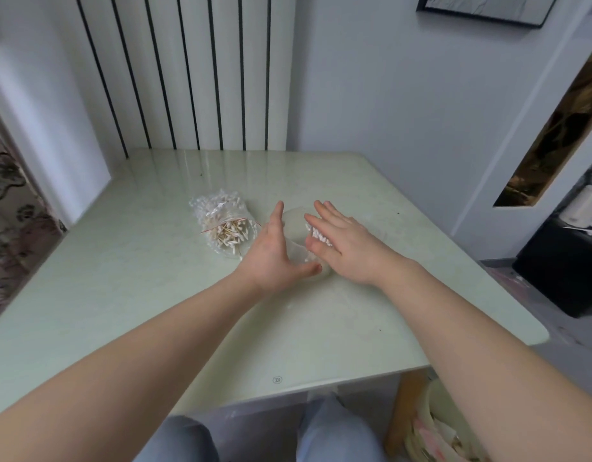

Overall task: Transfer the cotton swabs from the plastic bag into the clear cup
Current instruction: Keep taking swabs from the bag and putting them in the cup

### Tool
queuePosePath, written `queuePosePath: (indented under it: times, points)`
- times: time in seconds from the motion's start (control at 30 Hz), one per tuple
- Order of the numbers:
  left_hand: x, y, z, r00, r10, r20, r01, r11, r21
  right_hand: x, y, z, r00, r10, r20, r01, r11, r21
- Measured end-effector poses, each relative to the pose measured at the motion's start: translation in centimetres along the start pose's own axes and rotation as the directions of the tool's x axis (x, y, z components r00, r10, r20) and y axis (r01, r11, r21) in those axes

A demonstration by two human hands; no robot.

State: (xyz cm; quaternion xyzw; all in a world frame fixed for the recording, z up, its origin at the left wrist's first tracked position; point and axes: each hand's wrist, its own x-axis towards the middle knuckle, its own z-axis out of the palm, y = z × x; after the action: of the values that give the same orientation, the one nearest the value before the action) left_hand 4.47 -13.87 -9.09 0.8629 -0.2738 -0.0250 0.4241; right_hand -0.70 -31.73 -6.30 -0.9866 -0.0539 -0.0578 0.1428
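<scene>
White swabs under the flat right hand could scatter across the table if the spread left hand lets the light cup tip.

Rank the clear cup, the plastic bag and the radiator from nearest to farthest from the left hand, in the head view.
1. clear cup, right beside the left hand, on its right.
2. plastic bag, lying apart on its left.
3. radiator, against the far wall.
</scene>
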Motion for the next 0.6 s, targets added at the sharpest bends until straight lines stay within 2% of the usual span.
queuePosePath:
  times: [0.1,0.27,0.33,0.4,0.47,0.53,0.6]
  points:
    - [-0.1,-0.2,-0.1,1.0,0.002,0.013,-0.002,1.0,0.007,0.0,-0.3,-0.3,0.999,0.014,0.039,-0.013,0.999,-0.039]
    - [-0.2,-0.8,-0.9,0.999,-0.004,0.037,0.004,1.0,-0.001,0.2,-0.3,-0.2,0.999,0.046,-0.025,-0.045,0.999,0.02]
    - [-0.3,-1.3,-1.4,1.0,-0.003,0.018,0.003,1.0,0.007,0.0,-0.3,0.1,0.995,0.043,-0.092,-0.04,0.999,0.037]
    - [-0.5,-1.6,-2.0,1.0,0.017,-0.017,-0.017,1.0,0.004,-0.1,-0.8,0.3,0.975,0.029,-0.222,-0.015,0.998,0.065]
    - [-1.0,-1.7,-2.7,0.997,0.043,-0.063,-0.044,0.999,-0.007,-0.1,-1.8,0.5,0.919,-0.021,-0.393,0.053,0.996,0.069]
    - [-1.5,-2.1,-3.6,0.988,0.08,-0.131,-0.081,0.997,-0.005,0.1,-3.4,0.9,0.817,-0.129,-0.562,0.156,0.988,0.002]
    - [-1.9,-2.7,-4.3,0.969,0.112,-0.222,-0.113,0.994,0.009,0.5,-5.2,1.5,0.729,-0.242,-0.64,0.25,0.965,-0.08]
